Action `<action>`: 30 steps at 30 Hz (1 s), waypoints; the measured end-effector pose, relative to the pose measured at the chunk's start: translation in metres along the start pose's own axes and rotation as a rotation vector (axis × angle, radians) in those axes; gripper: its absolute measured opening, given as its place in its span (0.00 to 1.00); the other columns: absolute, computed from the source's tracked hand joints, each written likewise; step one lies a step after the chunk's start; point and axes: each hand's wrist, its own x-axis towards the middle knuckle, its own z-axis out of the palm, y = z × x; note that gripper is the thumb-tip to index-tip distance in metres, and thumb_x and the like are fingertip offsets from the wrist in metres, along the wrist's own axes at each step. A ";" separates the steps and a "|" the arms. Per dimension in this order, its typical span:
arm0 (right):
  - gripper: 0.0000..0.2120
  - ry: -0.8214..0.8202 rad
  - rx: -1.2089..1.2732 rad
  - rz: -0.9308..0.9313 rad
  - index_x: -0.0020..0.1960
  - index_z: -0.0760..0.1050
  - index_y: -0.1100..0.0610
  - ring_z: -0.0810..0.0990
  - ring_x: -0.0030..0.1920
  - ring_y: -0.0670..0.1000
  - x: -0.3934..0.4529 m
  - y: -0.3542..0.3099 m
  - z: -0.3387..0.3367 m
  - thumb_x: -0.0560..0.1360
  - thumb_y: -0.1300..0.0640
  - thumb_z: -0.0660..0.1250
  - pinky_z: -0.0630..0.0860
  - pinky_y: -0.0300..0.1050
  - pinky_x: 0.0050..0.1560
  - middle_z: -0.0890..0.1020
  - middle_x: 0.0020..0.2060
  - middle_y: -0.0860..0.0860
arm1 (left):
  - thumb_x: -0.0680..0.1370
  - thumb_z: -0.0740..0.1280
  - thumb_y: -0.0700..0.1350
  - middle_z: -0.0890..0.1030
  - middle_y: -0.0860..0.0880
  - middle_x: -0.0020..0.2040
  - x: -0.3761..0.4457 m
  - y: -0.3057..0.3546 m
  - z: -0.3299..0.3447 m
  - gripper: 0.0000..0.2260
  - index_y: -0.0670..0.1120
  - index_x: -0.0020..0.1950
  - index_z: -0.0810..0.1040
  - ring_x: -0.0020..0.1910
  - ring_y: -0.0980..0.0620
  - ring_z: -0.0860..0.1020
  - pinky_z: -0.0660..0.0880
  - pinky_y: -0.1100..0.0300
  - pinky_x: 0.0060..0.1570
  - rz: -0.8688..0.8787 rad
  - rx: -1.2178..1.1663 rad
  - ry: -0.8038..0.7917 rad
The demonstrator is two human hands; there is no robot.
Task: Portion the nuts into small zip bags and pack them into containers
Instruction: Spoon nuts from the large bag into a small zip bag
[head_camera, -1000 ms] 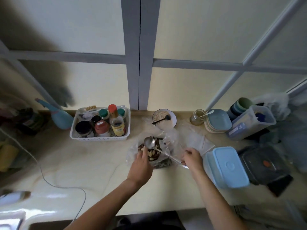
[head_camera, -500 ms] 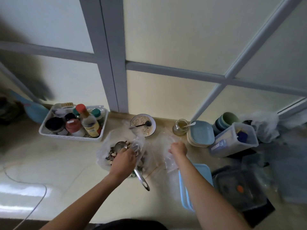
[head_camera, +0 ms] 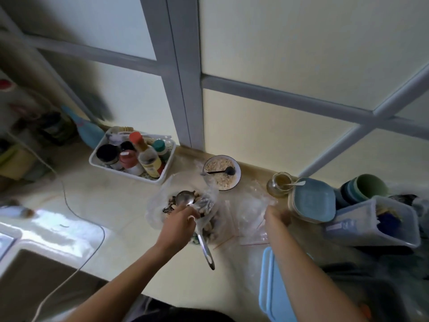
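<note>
At counter centre, left hand (head_camera: 180, 219) was clamped round the metal spoon (head_camera: 197, 225) near its neck; bowl end sat in the nuts (head_camera: 173, 204), handle ran back toward me and slightly right, tip hanging past the big nut bag (head_camera: 160, 205). From my feed, that bag lay open on the counter (head_camera: 120, 212), just in front of the white condiment basket (head_camera: 102, 167). Right hand (head_camera: 277, 216) sat on the pile of small zip bags (head_camera: 250, 212); fingers looked curled on the plastic, though blur meant I couldn't tell if it had one pinched. Key relation: zip bags lay right of the spoon, nearer the right hand, so my read was the scoop swings rightward. Blue-lidded container (head_camera: 270, 282) waited nearer me, under the right forearm.
</note>
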 end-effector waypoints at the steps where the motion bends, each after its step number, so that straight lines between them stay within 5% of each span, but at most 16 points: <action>1: 0.21 0.008 0.015 0.011 0.69 0.72 0.64 0.79 0.62 0.64 0.000 -0.002 -0.002 0.79 0.55 0.66 0.77 0.57 0.62 0.78 0.64 0.63 | 0.76 0.65 0.35 0.79 0.51 0.52 0.000 0.002 0.001 0.12 0.51 0.49 0.83 0.51 0.50 0.78 0.74 0.57 0.50 0.000 -0.004 -0.004; 5: 0.10 0.199 0.135 -0.036 0.56 0.83 0.62 0.83 0.52 0.65 -0.022 -0.018 -0.016 0.79 0.62 0.65 0.77 0.49 0.47 0.84 0.53 0.63 | 0.76 0.65 0.36 0.77 0.55 0.49 0.000 0.014 0.002 0.12 0.51 0.48 0.83 0.47 0.56 0.75 0.66 0.72 0.45 0.014 -0.031 0.006; 8: 0.07 0.182 0.208 -0.177 0.46 0.82 0.56 0.83 0.49 0.61 -0.056 -0.021 -0.034 0.77 0.62 0.65 0.73 0.45 0.44 0.85 0.46 0.56 | 0.76 0.66 0.36 0.76 0.55 0.47 -0.001 0.025 -0.004 0.10 0.50 0.48 0.83 0.43 0.56 0.75 0.66 0.74 0.42 0.082 -0.079 0.023; 12: 0.03 0.021 0.312 -0.309 0.44 0.79 0.52 0.82 0.44 0.49 -0.117 -0.024 -0.048 0.76 0.59 0.70 0.75 0.42 0.41 0.84 0.42 0.48 | 0.77 0.67 0.38 0.78 0.57 0.48 -0.004 0.039 -0.019 0.09 0.51 0.50 0.83 0.46 0.59 0.78 0.76 0.64 0.45 0.162 -0.165 0.026; 16: 0.04 -0.242 0.473 -0.277 0.49 0.82 0.53 0.84 0.41 0.49 -0.179 -0.018 -0.036 0.75 0.59 0.74 0.82 0.45 0.47 0.86 0.41 0.51 | 0.79 0.68 0.42 0.81 0.59 0.48 -0.012 0.056 -0.034 0.06 0.49 0.55 0.82 0.47 0.61 0.80 0.78 0.66 0.47 0.226 -0.314 -0.122; 19: 0.05 -0.366 0.547 -0.308 0.44 0.83 0.58 0.84 0.40 0.49 -0.216 -0.023 -0.017 0.77 0.64 0.71 0.82 0.43 0.47 0.86 0.38 0.54 | 0.79 0.70 0.50 0.84 0.56 0.46 -0.014 0.055 -0.043 0.06 0.49 0.53 0.81 0.45 0.61 0.82 0.79 0.66 0.47 0.218 -0.411 -0.209; 25: 0.07 -0.312 0.570 -0.325 0.45 0.85 0.56 0.87 0.46 0.57 -0.251 -0.038 0.025 0.78 0.64 0.70 0.85 0.53 0.50 0.87 0.41 0.56 | 0.75 0.74 0.43 0.85 0.58 0.47 -0.009 0.017 -0.071 0.10 0.51 0.56 0.84 0.46 0.63 0.83 0.78 0.66 0.48 0.232 -0.388 -0.247; 30: 0.04 -0.112 0.520 -0.286 0.41 0.82 0.51 0.86 0.40 0.53 -0.273 -0.048 0.067 0.72 0.59 0.74 0.84 0.56 0.48 0.86 0.36 0.50 | 0.72 0.74 0.44 0.82 0.57 0.42 -0.010 -0.008 -0.097 0.10 0.55 0.52 0.86 0.40 0.61 0.81 0.76 0.69 0.43 0.232 -0.293 -0.159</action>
